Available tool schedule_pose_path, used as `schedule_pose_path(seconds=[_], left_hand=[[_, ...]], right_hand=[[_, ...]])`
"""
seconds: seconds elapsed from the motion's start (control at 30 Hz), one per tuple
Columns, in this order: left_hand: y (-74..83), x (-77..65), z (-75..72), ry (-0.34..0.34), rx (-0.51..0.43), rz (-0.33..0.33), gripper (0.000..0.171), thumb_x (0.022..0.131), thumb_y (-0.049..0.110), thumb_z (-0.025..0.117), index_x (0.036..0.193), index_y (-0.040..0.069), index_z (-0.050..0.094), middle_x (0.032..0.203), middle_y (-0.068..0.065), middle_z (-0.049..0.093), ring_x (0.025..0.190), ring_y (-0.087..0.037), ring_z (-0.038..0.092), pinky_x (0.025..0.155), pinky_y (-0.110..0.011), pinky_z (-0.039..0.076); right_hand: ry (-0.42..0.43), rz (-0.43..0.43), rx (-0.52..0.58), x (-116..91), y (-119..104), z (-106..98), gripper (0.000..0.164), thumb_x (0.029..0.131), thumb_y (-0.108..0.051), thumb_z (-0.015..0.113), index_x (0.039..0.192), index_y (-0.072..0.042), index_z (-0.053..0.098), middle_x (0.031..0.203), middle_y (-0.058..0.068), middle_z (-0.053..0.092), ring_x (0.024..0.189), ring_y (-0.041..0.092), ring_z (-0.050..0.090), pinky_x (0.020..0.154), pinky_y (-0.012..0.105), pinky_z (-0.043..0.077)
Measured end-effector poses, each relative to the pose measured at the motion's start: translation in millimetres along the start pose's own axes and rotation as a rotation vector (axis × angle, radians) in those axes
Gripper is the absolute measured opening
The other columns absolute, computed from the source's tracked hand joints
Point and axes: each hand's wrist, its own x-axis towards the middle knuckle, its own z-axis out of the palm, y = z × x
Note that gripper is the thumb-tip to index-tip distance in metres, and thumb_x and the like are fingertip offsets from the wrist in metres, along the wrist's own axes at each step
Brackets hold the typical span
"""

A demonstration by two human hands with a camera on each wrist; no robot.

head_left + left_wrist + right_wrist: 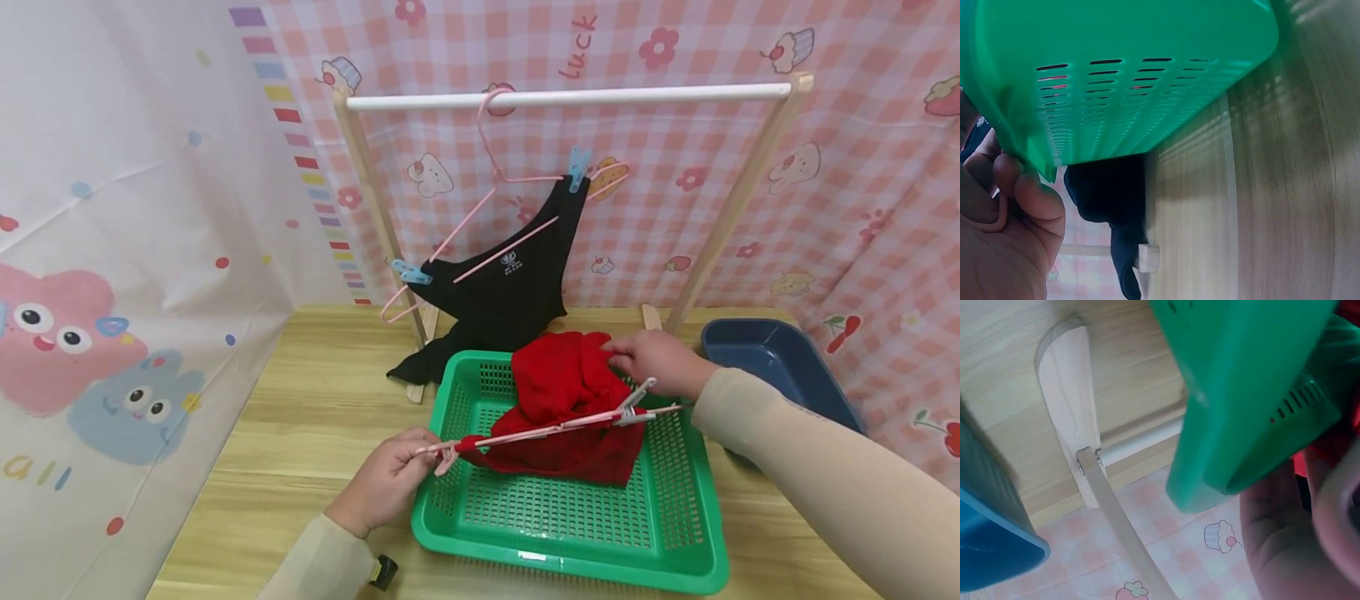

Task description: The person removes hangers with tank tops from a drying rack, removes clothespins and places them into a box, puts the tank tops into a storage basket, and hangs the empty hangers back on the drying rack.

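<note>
My left hand (pixel 386 479) grips the left end of a pink clothes hanger (pixel 540 432), beside a pink clothespin (pixel 447 459). A red garment (pixel 558 379) hangs along the hanger, bunched over and into a green perforated basket (pixel 570 508). Near the hanger's right end, a pale grey clothespin (pixel 636 408) is on the red cloth. My right hand (pixel 663 362) reaches past that end and pinches the garment at its upper right; its fingertips are partly hidden by the cloth. In the left wrist view, the hanger's end loop (pixel 994 224) shows within my left palm.
Behind the basket stands a drying rack with a white bar (pixel 637 94) and wooden legs (pixel 738 200). From its bar a black top (pixel 510 283) hangs tilted on a pink hanger, with light blue clothespins (pixel 577 169). A dark blue basin (pixel 772 358) sits at the right on the wooden table (pixel 300 400).
</note>
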Motion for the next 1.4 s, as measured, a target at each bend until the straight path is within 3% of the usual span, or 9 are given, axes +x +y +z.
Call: schedule_pose_path(seconds=[0.23,0.5,0.73,1.0,1.1,1.23,1.4], left_hand=[[0.7,0.0,0.5,0.002,0.000,0.000,0.033,0.110,0.013,0.050,0.086,0.010,0.074,0.105,0.002,0.070,0.096,-0.010,0.063,0.086,-0.028,0.053],[2.1,0.4,-0.2,0.003,0.013,-0.015,0.035,0.110,0.015,0.050,0.088,0.011,0.076,0.107,0.002,0.071,0.097,-0.009,0.063,0.085,-0.028,0.053],[2.9,0.4,-0.3,0.011,0.018,-0.007,0.034,0.109,0.014,0.051,0.090,0.013,0.078,0.108,0.003,0.072,0.099,-0.009,0.063,0.087,-0.028,0.053],[2.9,0.3,0.4,0.014,0.014,-0.007,0.034,0.109,0.014,0.051,0.088,0.013,0.077,0.106,0.004,0.071,0.098,-0.009,0.063,0.087,-0.028,0.053],[2.8,0.1,0.6,0.013,0.017,-0.010,0.034,0.109,0.015,0.051,0.087,0.012,0.077,0.106,0.004,0.071,0.097,-0.009,0.063,0.086,-0.028,0.053],[3.1,0.0,0.7,0.013,0.020,-0.012,0.034,0.109,0.015,0.050,0.087,0.013,0.076,0.106,0.004,0.071,0.097,-0.009,0.063,0.086,-0.028,0.053],[3.3,0.2,0.4,0.010,0.018,-0.017,0.034,0.109,0.015,0.050,0.087,0.012,0.076,0.105,0.003,0.071,0.096,-0.009,0.063,0.085,-0.028,0.053]], right_hand=[[-0.012,0.007,0.182,-4.9,-1.6,-5.7,0.026,0.105,-0.014,0.062,0.127,-0.008,0.074,0.084,-0.003,0.071,0.079,0.014,0.059,0.076,0.032,0.049],[-0.035,-0.017,0.331,-13.3,-4.3,-13.7,0.021,0.106,-0.012,0.060,0.121,-0.012,0.075,0.097,-0.003,0.074,0.091,0.016,0.061,0.085,0.033,0.050],[-0.093,-0.028,0.384,-17.9,-5.8,-16.7,0.022,0.106,-0.012,0.059,0.122,-0.010,0.074,0.102,-0.002,0.076,0.100,0.014,0.065,0.093,0.034,0.052],[-0.197,-0.065,0.443,-20.3,-4.6,-15.8,0.023,0.105,-0.009,0.058,0.122,-0.004,0.071,0.074,-0.001,0.058,0.069,0.011,0.056,0.072,0.026,0.049],[-0.225,-0.050,0.430,-21.3,-5.7,-15.2,0.025,0.105,-0.012,0.059,0.126,-0.004,0.070,0.073,-0.003,0.056,0.073,0.013,0.056,0.076,0.028,0.049],[-0.280,-0.031,0.456,-22.9,-8.6,-15.7,0.026,0.105,-0.015,0.059,0.127,-0.006,0.069,0.082,-0.001,0.065,0.081,0.016,0.063,0.084,0.031,0.051],[-0.337,-0.054,0.496,-23.0,-8.9,-15.2,0.024,0.107,-0.016,0.057,0.124,-0.006,0.071,0.090,0.001,0.071,0.080,0.015,0.066,0.084,0.030,0.054]])
